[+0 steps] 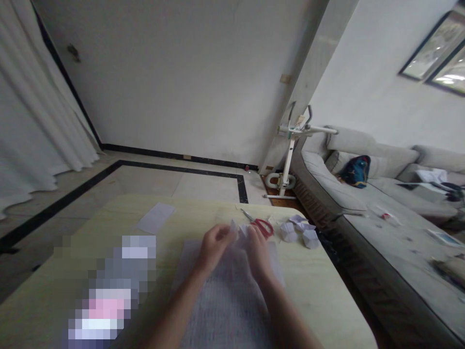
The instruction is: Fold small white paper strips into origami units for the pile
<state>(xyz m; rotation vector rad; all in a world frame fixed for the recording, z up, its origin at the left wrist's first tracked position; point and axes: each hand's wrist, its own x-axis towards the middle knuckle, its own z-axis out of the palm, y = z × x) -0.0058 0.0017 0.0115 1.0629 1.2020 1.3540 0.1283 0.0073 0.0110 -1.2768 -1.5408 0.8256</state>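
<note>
Over a grey cloth (225,300) on the pale table (316,291), my left hand (218,242) pinches a small piece of folded white paper (233,227). My right hand (257,245) is closed on the paper's other side, with pointed edges showing between the hands. Just beyond my right hand lie scissors with red handles (264,228), their blades pointing away to the left. Several folded paper pieces (289,232) sit to the right of the scissors. A flat sheet of paper (156,217) rests at the table's far left.
A pixelated, blurred object (112,295) lies on the table's left side. Past the table's right edge stands a grey sofa (381,242) with a blue cushion (358,171). A white exercise machine (288,160) stands by the wall, and a white curtain (39,106) hangs at the left.
</note>
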